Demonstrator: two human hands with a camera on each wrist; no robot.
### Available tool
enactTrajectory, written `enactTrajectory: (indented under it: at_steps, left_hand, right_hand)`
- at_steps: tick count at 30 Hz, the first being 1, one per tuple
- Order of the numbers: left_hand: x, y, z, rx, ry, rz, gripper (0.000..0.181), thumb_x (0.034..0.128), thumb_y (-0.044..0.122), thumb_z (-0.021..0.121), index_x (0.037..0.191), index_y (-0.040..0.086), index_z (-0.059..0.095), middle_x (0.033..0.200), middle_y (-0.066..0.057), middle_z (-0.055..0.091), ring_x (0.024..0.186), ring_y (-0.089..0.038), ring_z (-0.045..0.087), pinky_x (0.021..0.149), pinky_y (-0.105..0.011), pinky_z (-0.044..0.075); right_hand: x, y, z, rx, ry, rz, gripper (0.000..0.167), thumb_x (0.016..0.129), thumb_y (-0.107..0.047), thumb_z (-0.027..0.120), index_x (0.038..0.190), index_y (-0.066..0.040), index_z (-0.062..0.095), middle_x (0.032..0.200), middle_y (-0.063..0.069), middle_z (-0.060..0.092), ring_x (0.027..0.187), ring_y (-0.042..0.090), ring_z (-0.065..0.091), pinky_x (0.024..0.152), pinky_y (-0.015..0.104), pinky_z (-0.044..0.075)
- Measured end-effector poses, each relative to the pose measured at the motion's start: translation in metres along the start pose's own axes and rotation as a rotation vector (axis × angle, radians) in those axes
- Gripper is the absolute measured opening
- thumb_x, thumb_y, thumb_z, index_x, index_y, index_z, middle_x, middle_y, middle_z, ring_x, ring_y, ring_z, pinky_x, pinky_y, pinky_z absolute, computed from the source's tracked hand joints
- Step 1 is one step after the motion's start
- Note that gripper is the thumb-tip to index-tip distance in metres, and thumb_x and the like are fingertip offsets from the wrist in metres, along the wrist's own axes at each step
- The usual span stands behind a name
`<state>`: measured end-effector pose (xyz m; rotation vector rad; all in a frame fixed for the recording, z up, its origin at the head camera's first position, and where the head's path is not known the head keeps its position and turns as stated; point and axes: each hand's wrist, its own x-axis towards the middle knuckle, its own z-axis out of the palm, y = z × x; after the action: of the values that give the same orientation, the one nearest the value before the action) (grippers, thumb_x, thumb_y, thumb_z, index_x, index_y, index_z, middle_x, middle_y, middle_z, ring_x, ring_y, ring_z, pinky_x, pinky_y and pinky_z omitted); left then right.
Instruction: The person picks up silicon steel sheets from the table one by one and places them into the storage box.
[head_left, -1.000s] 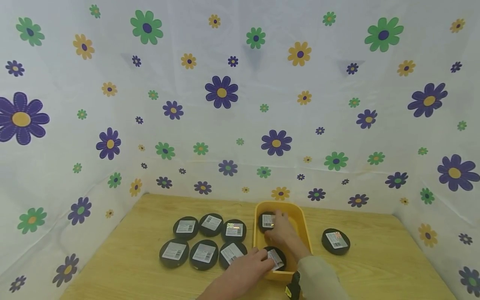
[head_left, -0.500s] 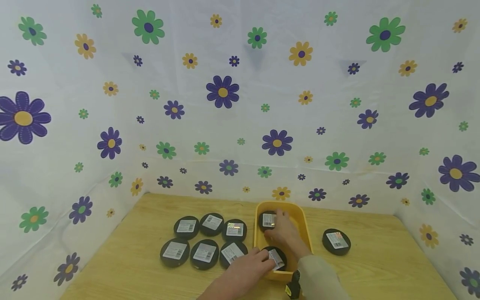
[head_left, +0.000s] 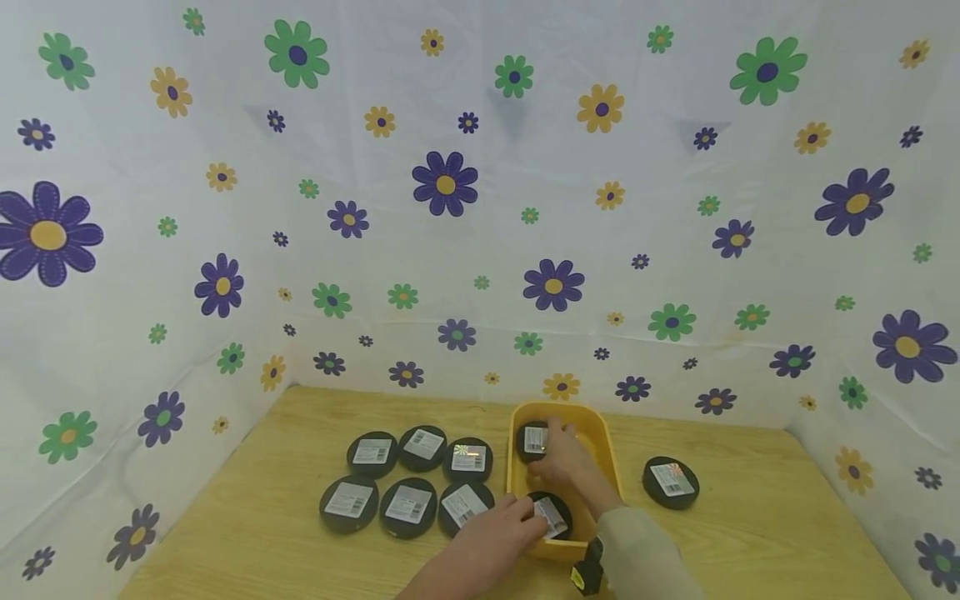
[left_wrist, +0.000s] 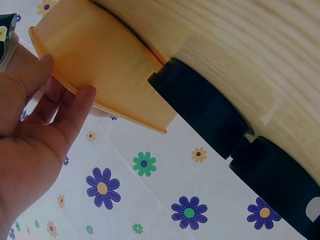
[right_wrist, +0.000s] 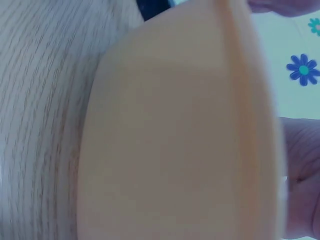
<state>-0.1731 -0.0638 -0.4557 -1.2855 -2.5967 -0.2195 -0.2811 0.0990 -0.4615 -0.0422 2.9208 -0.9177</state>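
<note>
In the head view, a yellow tray point(head_left: 615, 467) holds two black discs with white labels. My right hand point(head_left: 570, 467) reaches into it and grips the far disc point(head_left: 534, 439) by its right and near edge. Crossing the tray's left rim, my left hand point(head_left: 495, 537) has its fingers on the near disc point(head_left: 553, 517) and seems to hold it; fingertips cover part of its label. The left wrist view shows my left hand point(left_wrist: 37, 145) with fingers bent over the rim of the tray point(left_wrist: 110, 65). The tray wall point(right_wrist: 170, 140) hides both discs in the right wrist view.
Several labelled black discs stand in two rows left of the tray, among them one point(head_left: 462, 507) close to its wall. Another disc point(head_left: 671, 483) lies to the right. A small black object point(head_left: 587, 573) is by the right sleeve. Flower-patterned sheets point(head_left: 480, 250) enclose the wooden table point(head_left: 750, 550).
</note>
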Motion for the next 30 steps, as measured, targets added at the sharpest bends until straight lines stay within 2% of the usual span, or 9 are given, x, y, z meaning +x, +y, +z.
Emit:
enactTrajectory:
  at_steps: [4, 8, 12, 16, 18, 22, 30]
  left_hand:
    - [-0.001, -0.001, 0.003, -0.018, 0.028, 0.007, 0.016, 0.0923, 0.009, 0.063, 0.101, 0.022, 0.062, 0.091, 0.009, 0.046, 0.081, -0.007, 0.043, 0.065, -0.013, 0.038]
    - [-0.001, -0.002, 0.006, -0.056, 0.038, -0.007, 0.013, 0.0941, 0.01, 0.061, 0.102, 0.02, 0.063, 0.09, 0.007, 0.045, 0.079, -0.008, 0.042, 0.063, -0.014, 0.037]
    - [0.0, -0.002, 0.005, -0.111, 0.0, -0.045, 0.016, 0.0953, 0.011, 0.061, 0.107, 0.021, 0.065, 0.093, 0.006, 0.046, 0.081, -0.008, 0.042, 0.063, -0.014, 0.038]
    - [0.002, -0.001, 0.006, -0.123, -0.014, -0.067, 0.017, 0.0953, 0.012, 0.06, 0.109, 0.022, 0.065, 0.095, 0.006, 0.048, 0.083, -0.008, 0.042, 0.063, -0.015, 0.039]
    - [0.002, -0.001, 0.006, -0.119, -0.01, -0.065, 0.017, 0.0947, 0.012, 0.061, 0.108, 0.022, 0.065, 0.094, 0.006, 0.048, 0.082, -0.008, 0.042, 0.063, -0.015, 0.039]
    - [0.003, 0.0, 0.007, -0.107, 0.002, -0.06, 0.014, 0.0941, 0.012, 0.062, 0.103, 0.022, 0.064, 0.091, 0.006, 0.046, 0.08, -0.007, 0.041, 0.063, -0.015, 0.038]
    - [0.003, 0.003, 0.004, -0.124, -0.014, -0.092, 0.007, 0.0957, 0.017, 0.061, 0.098, 0.023, 0.062, 0.089, 0.008, 0.043, 0.079, -0.007, 0.041, 0.064, -0.016, 0.039]
  right_hand:
    - [-0.003, -0.002, -0.005, 0.015, 0.021, -0.051, 0.085, 0.079, -0.016, 0.08, 0.147, -0.001, 0.033, 0.14, 0.033, 0.037, 0.102, 0.038, 0.057, 0.095, 0.055, 0.048]
    - [-0.011, -0.005, -0.012, 0.019, 0.047, -0.124, 0.084, 0.079, -0.019, 0.08, 0.148, -0.001, 0.034, 0.142, 0.036, 0.037, 0.103, 0.041, 0.058, 0.093, 0.057, 0.048]
    - [-0.023, -0.006, -0.021, 0.075, 0.062, -0.171, 0.083, 0.08, -0.018, 0.079, 0.147, 0.0, 0.034, 0.142, 0.035, 0.037, 0.106, 0.042, 0.057, 0.095, 0.057, 0.047]
    - [-0.035, -0.001, -0.031, 0.177, 0.09, -0.21, 0.08, 0.081, -0.015, 0.076, 0.147, 0.002, 0.035, 0.143, 0.032, 0.039, 0.11, 0.038, 0.055, 0.095, 0.054, 0.047]
    - [-0.041, 0.003, -0.037, 0.232, 0.114, -0.209, 0.077, 0.083, -0.014, 0.075, 0.147, 0.001, 0.036, 0.144, 0.03, 0.04, 0.105, 0.035, 0.058, 0.09, 0.05, 0.051]
    - [-0.056, 0.016, -0.046, 0.342, 0.164, -0.152, 0.071, 0.087, -0.015, 0.073, 0.148, -0.005, 0.038, 0.146, 0.026, 0.042, 0.097, 0.03, 0.066, 0.077, 0.041, 0.057]
    - [-0.094, 0.043, -0.069, 0.503, 0.247, -0.058, 0.07, 0.093, -0.018, 0.07, 0.151, -0.01, 0.032, 0.151, 0.022, 0.038, 0.111, 0.035, 0.063, 0.081, 0.041, 0.057]
